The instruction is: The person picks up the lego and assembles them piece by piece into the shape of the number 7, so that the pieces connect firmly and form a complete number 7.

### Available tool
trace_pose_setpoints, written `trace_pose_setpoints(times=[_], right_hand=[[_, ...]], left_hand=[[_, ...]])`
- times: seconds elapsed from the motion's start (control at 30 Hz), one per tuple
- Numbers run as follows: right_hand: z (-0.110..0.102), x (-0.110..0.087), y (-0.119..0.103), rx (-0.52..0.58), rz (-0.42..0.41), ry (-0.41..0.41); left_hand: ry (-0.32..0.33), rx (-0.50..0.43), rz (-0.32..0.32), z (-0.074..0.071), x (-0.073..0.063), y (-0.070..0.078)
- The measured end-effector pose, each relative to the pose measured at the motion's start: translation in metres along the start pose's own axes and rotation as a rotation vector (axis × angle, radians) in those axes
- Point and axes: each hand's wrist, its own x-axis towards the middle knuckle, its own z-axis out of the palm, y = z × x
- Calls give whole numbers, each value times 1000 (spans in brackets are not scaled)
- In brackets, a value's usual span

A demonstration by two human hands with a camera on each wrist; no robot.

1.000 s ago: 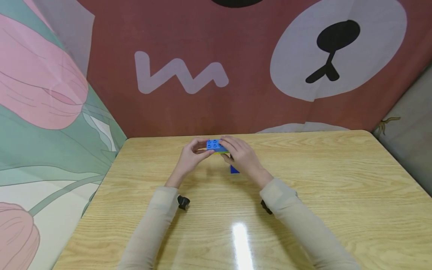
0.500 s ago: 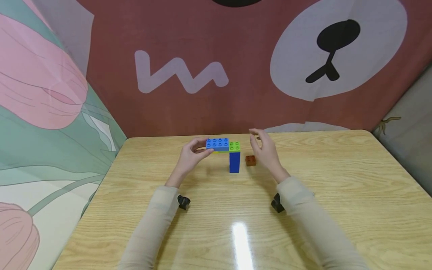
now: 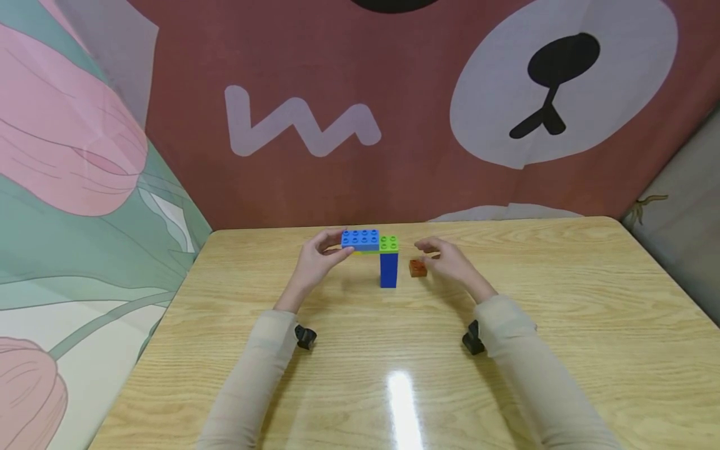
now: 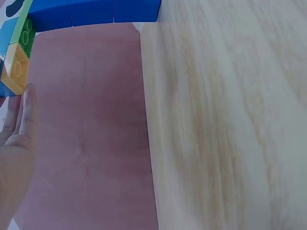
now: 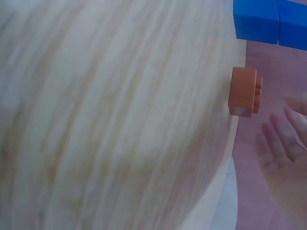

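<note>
A dark blue brick tower stands upright on the table with a lime green brick on top. Left of the green studs, a long lighter blue brick juts out sideways. Under its outer end sits a yellow brick, seen best in the left wrist view. My left hand pinches the outer end of the blue brick between thumb and fingers. To the right of the tower lies a small orange-brown brick, studs up. My right hand hovers beside it, fingers loosely bent, apart from it in the right wrist view.
The wooden table ends at the back against a red-brown cloth with a cartoon face. A patterned drape hangs on the left. Each wrist carries a small black camera.
My right hand has let go of the blue brick, moved right, and lowered toward the orange-brown brick. My left hand keeps its grip. The brick build has shifted very slightly left.
</note>
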Motion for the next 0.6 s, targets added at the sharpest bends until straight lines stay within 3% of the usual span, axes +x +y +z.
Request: trace_pose_setpoints(times=[0.23, 0.6], right_hand=[[2, -1, 7, -42, -19, -135], [4, 0, 13, -76, 14, -135]], left_hand=[[4, -7, -16, -1, 0, -2], [3, -6, -38, -2, 0, -2]])
